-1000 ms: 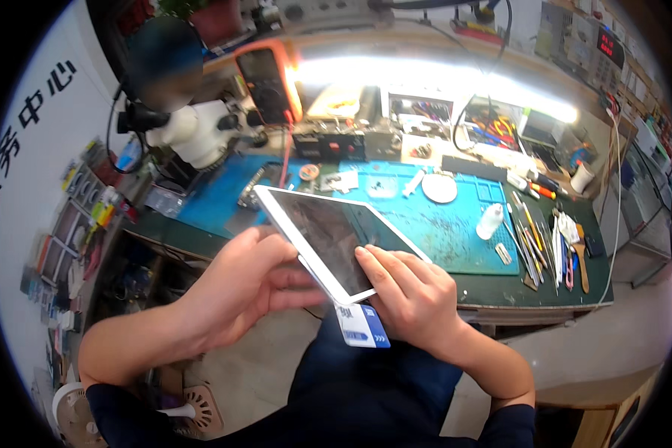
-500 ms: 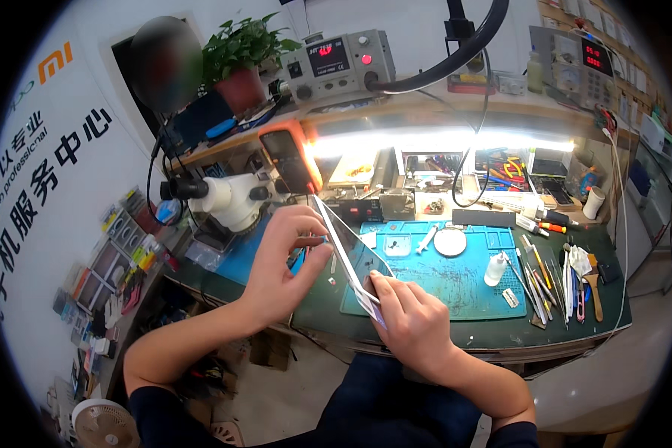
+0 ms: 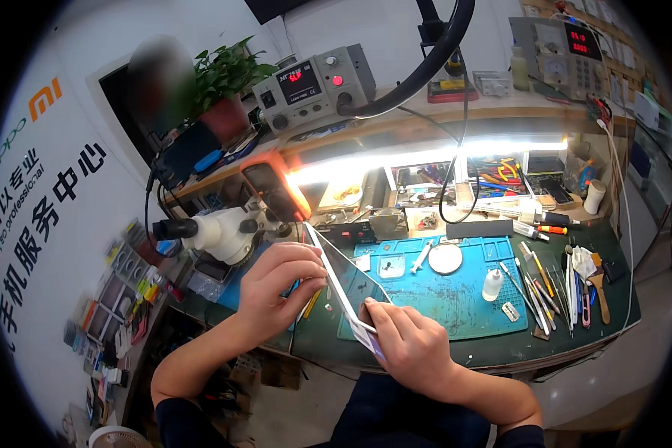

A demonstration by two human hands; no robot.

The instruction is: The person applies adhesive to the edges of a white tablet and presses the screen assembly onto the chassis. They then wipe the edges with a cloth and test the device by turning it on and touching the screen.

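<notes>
White-rimmed tablet (image 3: 355, 285) in its grasp, the right hand (image 3: 411, 345) is holding it steeply tilted by the lower end, in front of the blue mat (image 3: 455, 305). The left hand (image 3: 280, 290) is curling its fingers just beside the tablet's left edge; whether they are pinching anything, I cannot tell. Farther out, a white bottle (image 3: 493, 286) is standing on the mat, slim tools (image 3: 543, 290) lying to its right.

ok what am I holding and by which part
A tablet: your right hand grips its near end; whether your left hand grips too can't be told.
</notes>
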